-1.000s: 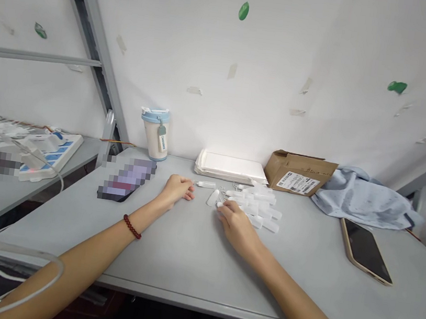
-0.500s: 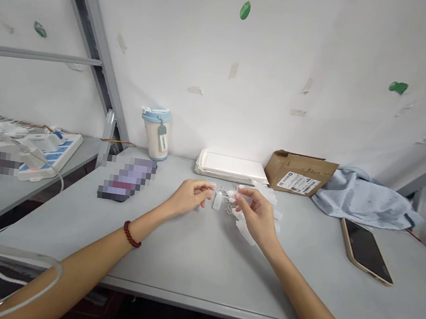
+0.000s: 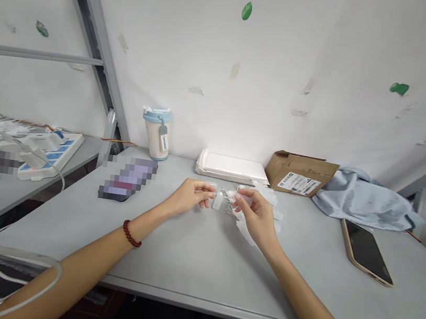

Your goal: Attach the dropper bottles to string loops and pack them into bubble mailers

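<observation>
1. Right, both hands are up just over the table (image 3: pixel 197 268), meeting in the middle, a little toward the far side.
2. Left hand (image 3: pixel 191 195): thumb and forefinger are pinched narrow on a small clear tube (image 3: pixel 210 185), with the other fingers curled under.
3. Right hand (image 3: pixel 257 217): the fingertips are closed tight on a small white piece (image 3: pixel 237 196), palm turned toward the left hand.
4. Between the two hands a white tag (image 3: pixel 217 202) hangs, just beside both sets of fingertips. Thin loops run by it, too fine to tell what joins what.
5. Behind and under the right hand lies a pile (image 3: pixel 273 197) of more white bits, partly hidden by the hand.
6. A red bead bracelet (image 3: pixel 131 233) sits on the left wrist.
7. Along the far edge, against the wall: a cup (image 3: pixel 156 131) with a blue lid on the left, a flat white stack (image 3: pixel 231 166) in the middle, and an open box (image 3: pixel 299 172) with a label just right of it.
8. Further right a pale blue cloth (image 3: pixel 365 202) lies bunched up, and nearer than that a phone (image 3: pixel 366 251) lies face up with a dark screen.
9. Left of the left hand a dark device (image 3: pixel 126 179) lies flat, blurred out.
10. Over on the next table, far left, there is a power strip (image 3: pixel 50 150) with cables running off it.
</observation>
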Motion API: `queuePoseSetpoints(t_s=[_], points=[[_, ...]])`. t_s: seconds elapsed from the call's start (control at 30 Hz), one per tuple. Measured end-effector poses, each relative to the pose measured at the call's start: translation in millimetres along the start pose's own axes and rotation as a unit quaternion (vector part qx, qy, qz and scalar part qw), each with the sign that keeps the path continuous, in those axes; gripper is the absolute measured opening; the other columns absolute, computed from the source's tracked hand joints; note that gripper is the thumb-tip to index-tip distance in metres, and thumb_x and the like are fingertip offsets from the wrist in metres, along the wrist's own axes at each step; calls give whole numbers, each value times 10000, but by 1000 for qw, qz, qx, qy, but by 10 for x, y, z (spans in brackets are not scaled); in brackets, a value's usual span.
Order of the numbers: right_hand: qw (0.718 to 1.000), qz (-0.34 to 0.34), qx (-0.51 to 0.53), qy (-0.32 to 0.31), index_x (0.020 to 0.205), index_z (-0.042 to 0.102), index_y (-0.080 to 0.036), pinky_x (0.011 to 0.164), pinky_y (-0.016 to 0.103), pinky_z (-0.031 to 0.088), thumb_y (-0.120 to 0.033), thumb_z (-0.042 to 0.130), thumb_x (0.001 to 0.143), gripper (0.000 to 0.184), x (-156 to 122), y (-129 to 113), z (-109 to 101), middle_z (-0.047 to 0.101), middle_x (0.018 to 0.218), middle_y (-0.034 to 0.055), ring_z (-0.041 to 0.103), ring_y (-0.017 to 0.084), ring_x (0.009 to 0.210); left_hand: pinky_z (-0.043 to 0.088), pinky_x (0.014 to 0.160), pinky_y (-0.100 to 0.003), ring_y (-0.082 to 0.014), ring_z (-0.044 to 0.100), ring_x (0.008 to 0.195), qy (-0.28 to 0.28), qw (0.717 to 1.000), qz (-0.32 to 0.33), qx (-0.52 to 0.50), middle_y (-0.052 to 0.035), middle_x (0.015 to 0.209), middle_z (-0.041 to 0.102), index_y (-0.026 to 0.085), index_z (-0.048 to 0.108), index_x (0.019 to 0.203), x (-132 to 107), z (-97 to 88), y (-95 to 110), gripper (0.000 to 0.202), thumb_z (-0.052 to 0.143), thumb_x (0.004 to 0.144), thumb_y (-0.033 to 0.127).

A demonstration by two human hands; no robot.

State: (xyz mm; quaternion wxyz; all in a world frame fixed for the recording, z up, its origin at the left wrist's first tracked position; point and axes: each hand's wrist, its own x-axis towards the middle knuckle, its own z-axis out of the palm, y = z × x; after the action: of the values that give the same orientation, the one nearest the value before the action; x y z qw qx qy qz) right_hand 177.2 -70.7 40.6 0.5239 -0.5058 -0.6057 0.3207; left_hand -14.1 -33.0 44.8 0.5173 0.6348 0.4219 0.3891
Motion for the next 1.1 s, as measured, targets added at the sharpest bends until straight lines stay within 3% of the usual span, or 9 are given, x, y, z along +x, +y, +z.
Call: queuePoseSetpoints(t_s=[0.13, 0.27, 0.43, 1.1], points=[[1000, 8, -1, -7, 919, 592, -162, 613, 308, 500, -445, 581, 772, 319, -15, -26, 14, 647, 741, 32, 612, 153, 635, 460, 519, -241, -104, 565, 498, -11, 1000, 1, -1, -28, 650, 652, 116, 627, 736, -30, 21, 64, 144, 628, 732, 260], [1000, 13, -5, -24, 911, 595, -166, 601, 306, 487, -447, 580, 770, 314, -34, -33, 30, 637, 662, 10, 604, 152, 591, 451, 535, -234, -105, 547, 499, -14, 1000, 7, 9, -6, 552, 603, 122, 621, 679, -61, 29, 123, 194, 622, 747, 304], [999, 13, 1, -29, 906, 591, -169, 605, 310, 485, -450, 582, 766, 314, -41, -19, 37, 639, 666, 10, 605, 153, 587, 449, 545, -242, -109, 555, 535, -26, 999, 17, -12, -38, 683, 652, 123, 632, 723, -65, 11, 109, 225, 626, 743, 348], [999, 16, 25, -31, 923, 585, -164, 600, 302, 470, -441, 566, 786, 309, -46, -23, 32, 617, 625, 2, 590, 151, 591, 433, 545, -224, -100, 547, 559, -35, 999, 20, -11, -17, 669, 626, 126, 626, 727, -66, 8, 88, 207, 614, 761, 330]])
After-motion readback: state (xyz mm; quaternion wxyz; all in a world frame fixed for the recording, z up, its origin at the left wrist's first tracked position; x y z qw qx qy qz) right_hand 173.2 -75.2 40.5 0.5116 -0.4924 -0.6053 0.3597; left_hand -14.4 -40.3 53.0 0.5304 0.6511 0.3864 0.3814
